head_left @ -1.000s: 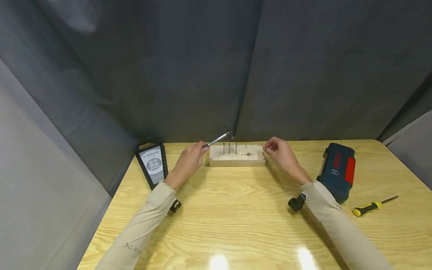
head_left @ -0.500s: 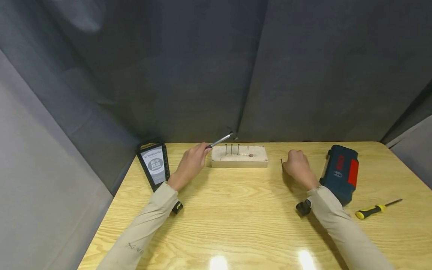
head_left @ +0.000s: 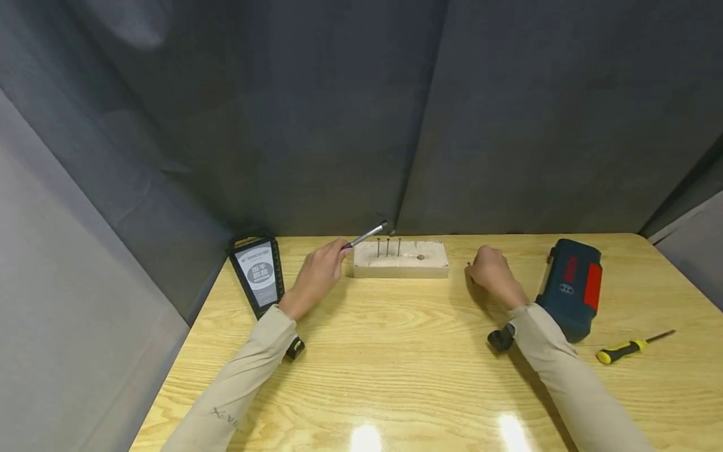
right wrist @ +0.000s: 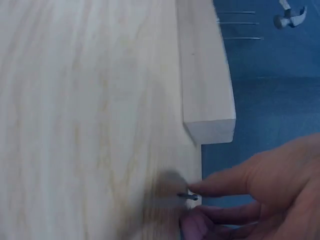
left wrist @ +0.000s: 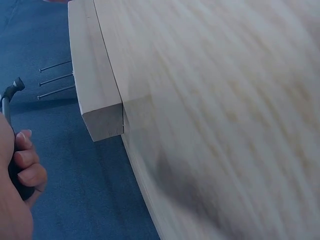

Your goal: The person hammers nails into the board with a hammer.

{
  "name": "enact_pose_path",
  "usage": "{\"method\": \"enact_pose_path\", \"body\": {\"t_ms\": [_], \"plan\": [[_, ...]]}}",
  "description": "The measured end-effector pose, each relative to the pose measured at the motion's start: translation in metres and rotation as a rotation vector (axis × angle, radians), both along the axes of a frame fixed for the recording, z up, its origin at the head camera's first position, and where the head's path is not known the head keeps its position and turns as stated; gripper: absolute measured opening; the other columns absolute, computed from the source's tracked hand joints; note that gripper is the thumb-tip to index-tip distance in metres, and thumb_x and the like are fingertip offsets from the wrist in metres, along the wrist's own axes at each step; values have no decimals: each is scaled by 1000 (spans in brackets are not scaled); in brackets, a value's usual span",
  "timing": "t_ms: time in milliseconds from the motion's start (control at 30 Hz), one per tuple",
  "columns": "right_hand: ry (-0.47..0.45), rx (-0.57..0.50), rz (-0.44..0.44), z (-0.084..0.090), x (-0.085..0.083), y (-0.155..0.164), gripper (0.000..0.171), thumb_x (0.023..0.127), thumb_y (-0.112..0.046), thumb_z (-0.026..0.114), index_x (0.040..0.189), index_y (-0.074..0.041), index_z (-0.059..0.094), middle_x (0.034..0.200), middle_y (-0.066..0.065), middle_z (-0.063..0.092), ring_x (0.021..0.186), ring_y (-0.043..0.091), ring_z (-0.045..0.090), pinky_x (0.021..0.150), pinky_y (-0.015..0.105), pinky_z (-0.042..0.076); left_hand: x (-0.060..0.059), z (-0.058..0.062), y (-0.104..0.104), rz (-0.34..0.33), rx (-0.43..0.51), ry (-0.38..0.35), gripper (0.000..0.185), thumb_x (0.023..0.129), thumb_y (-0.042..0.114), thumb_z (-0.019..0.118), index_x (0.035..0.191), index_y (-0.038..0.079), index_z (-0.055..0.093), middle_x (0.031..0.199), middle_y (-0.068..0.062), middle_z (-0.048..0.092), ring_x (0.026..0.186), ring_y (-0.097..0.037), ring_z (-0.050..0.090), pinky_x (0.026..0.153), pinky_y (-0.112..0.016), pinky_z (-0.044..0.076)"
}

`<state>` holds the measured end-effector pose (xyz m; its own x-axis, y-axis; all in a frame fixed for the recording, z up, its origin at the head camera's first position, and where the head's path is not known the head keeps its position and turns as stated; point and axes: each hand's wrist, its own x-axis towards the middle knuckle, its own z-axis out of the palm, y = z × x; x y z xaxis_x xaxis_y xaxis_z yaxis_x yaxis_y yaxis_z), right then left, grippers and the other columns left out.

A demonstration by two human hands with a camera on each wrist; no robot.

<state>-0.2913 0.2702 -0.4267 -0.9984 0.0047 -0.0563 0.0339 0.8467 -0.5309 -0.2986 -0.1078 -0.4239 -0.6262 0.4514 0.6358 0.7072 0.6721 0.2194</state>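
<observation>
My left hand (head_left: 319, 267) grips the dark handle of a claw hammer (head_left: 367, 236), its metal shaft and head raised beside a pale wooden block (head_left: 401, 272). Three nails (left wrist: 56, 80) stand upright in the block's top, near a small round dark spot (head_left: 420, 257). To the right of the block, my right hand (head_left: 492, 273) is low at the table, fingers curled. In the right wrist view, a single nail (right wrist: 189, 196) lies between thumb and fingers, which seem to pinch it; the contact is partly blurred.
At left lies a black tool case with a white label (head_left: 260, 275). A dark blue and red case (head_left: 570, 289) lies beside my right forearm, with a yellow and black screwdriver (head_left: 618, 351) farther right. Behind the table's back edge hangs a dark curtain (head_left: 339, 125).
My right hand has moved from the block's right end to the nail on the right, its fingers now round it. The left hand with the hammer stays nearly still.
</observation>
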Motion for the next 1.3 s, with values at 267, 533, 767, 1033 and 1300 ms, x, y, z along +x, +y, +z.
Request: {"method": "enact_pose_path", "body": {"t_ms": [267, 533, 767, 1033, 1300], "plan": [[-73, 4, 2, 1, -5, 3, 34, 83, -4, 62, 60, -15, 39, 56, -3, 29, 53, 14, 29, 51, 30, 31, 2, 0, -2, -4, 3, -3, 14, 108, 11, 58, 103, 0, 64, 85, -11, 68, 72, -25, 66, 63, -43, 57], [94, -107, 18, 9, -2, 2, 26, 94, -7, 61, 69, -6, 56, 62, 0, 51, 56, 13, 43, 54, 27, 37, 3, 0, -3, 1, 3, -27, 17, 110, 13, 55, 103, 1, 64, 85, -10, 67, 71, -23, 64, 63, -42, 56], [427, -400, 104, 21, -12, -21, 10, 97, -2, 73, 102, 7, 71, 99, 27, 74, 77, 10, 70, 66, 14, 52, 4, 1, -3, -3, 4, -24, 16, 110, 12, 55, 103, 0, 63, 84, -10, 65, 69, -22, 62, 60, -41, 55], [420, -737, 123, -2, -21, -58, 21, 97, -2, 74, 110, 13, 70, 107, 35, 71, 80, -3, 69, 73, 16, 57, 3, 0, -4, 2, 1, -15, 15, 109, 13, 57, 104, 0, 64, 83, -10, 66, 68, -22, 62, 59, -41, 55], [480, -826, 115, -10, -28, -84, 19, 95, 3, 74, 108, 16, 68, 106, 37, 70, 81, -1, 68, 73, 11, 54, 3, -1, -4, 0, -3, -8, 16, 109, 13, 57, 105, 0, 65, 86, -11, 68, 68, -23, 65, 59, -42, 56]]}}
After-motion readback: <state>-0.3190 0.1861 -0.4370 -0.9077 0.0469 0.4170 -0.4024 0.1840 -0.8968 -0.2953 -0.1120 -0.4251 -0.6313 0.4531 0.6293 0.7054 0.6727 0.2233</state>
